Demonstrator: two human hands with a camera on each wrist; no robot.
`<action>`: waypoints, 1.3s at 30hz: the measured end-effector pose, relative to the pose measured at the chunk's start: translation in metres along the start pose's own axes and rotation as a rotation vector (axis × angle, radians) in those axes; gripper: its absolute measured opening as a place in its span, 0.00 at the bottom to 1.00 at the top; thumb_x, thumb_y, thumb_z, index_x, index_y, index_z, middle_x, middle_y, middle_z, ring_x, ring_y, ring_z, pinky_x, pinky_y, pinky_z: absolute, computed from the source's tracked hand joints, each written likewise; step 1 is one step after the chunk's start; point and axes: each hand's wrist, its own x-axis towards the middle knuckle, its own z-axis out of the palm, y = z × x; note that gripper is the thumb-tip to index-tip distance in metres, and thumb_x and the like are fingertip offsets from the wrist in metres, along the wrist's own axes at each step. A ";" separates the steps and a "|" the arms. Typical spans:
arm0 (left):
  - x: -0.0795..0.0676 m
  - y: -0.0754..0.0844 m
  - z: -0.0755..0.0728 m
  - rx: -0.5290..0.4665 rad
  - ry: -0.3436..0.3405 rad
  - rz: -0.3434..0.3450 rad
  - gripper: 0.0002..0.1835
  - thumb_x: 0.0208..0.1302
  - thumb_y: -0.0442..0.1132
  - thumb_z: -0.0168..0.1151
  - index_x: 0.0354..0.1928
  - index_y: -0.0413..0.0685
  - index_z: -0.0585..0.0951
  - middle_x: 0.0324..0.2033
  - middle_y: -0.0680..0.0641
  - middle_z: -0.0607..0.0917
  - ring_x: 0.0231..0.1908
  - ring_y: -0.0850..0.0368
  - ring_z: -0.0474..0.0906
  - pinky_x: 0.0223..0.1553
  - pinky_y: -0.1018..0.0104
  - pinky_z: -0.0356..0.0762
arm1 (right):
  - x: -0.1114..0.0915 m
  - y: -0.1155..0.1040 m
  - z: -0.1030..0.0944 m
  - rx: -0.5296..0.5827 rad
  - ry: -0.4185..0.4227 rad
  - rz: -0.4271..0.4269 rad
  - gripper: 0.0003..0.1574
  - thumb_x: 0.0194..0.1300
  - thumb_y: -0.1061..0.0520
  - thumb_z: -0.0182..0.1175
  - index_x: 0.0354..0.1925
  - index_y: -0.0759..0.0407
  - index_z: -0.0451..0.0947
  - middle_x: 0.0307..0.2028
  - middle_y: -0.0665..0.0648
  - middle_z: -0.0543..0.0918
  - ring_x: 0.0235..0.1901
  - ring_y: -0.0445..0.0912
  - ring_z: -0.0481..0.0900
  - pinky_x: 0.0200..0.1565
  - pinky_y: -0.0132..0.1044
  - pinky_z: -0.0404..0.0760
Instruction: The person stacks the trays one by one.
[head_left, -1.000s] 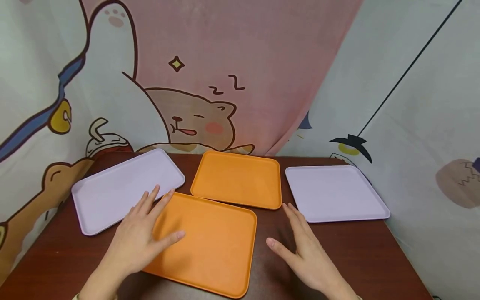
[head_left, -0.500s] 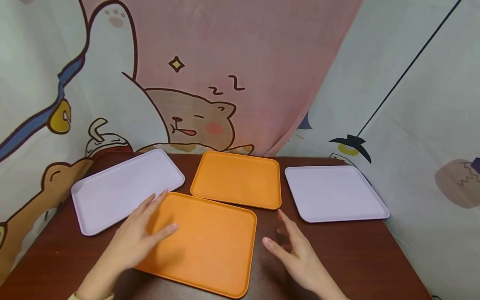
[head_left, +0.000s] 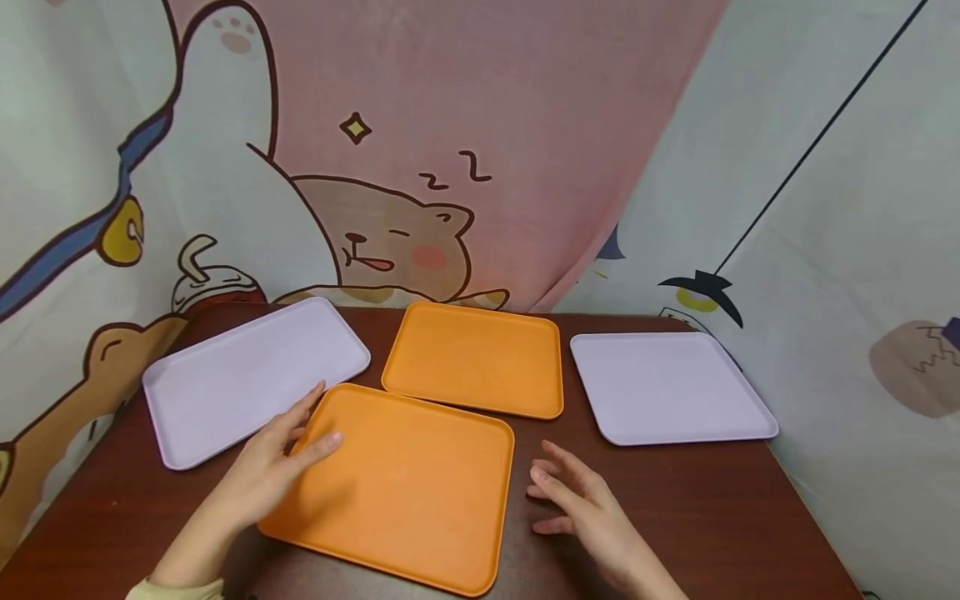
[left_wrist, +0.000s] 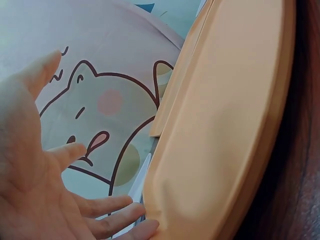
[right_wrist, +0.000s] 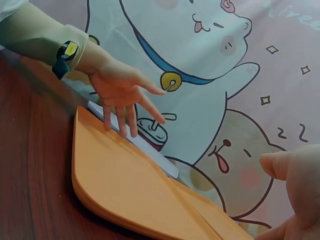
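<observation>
A large orange tray (head_left: 412,492) lies flat at the front of the table. My left hand (head_left: 266,471) is at its left edge, fingers spread and holding nothing. In the left wrist view that hand (left_wrist: 45,175) has its lower fingertips close to the tray's corner. Right of the tray, my right hand (head_left: 588,508) is apart from it, its fingers loosely bent around nothing. Only part of the right hand (right_wrist: 300,195) shows in the right wrist view, while the left hand (right_wrist: 117,90) appears across the orange tray (right_wrist: 120,170).
Behind the front tray is a second orange tray (head_left: 472,358). A pale lilac tray (head_left: 255,383) lies slanted at the left, another lilac tray (head_left: 667,387) at the right. All rest on a dark brown table (head_left: 720,517), backed by a cartoon-printed curtain (head_left: 525,125).
My left hand has drawn a little to the left, off the orange tray's middle. The right hand has come slightly nearer to me and its fingers have bent more. The trays stay put.
</observation>
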 end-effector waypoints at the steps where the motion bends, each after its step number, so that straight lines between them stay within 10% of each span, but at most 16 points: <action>1: 0.000 0.000 0.000 -0.001 0.003 -0.010 0.43 0.76 0.59 0.62 0.85 0.61 0.57 0.69 0.27 0.72 0.62 0.27 0.76 0.59 0.29 0.72 | 0.001 0.001 0.001 0.015 -0.009 0.013 0.46 0.82 0.49 0.57 0.82 0.68 0.49 0.72 0.78 0.64 0.64 0.67 0.75 0.48 0.56 0.87; 18: 0.008 -0.014 -0.007 -0.037 -0.072 -0.230 0.46 0.77 0.68 0.53 0.85 0.54 0.54 0.70 0.23 0.69 0.69 0.27 0.68 0.62 0.32 0.72 | 0.008 0.006 0.015 0.090 -0.086 0.106 0.55 0.80 0.41 0.59 0.81 0.74 0.44 0.76 0.79 0.56 0.63 0.64 0.75 0.47 0.59 0.88; 39: 0.013 -0.016 -0.008 -0.263 -0.145 -0.199 0.44 0.82 0.60 0.52 0.81 0.32 0.56 0.77 0.28 0.61 0.75 0.30 0.58 0.72 0.33 0.58 | 0.011 0.011 0.024 0.271 -0.116 0.174 0.55 0.83 0.43 0.55 0.81 0.75 0.37 0.76 0.79 0.55 0.66 0.65 0.71 0.49 0.65 0.85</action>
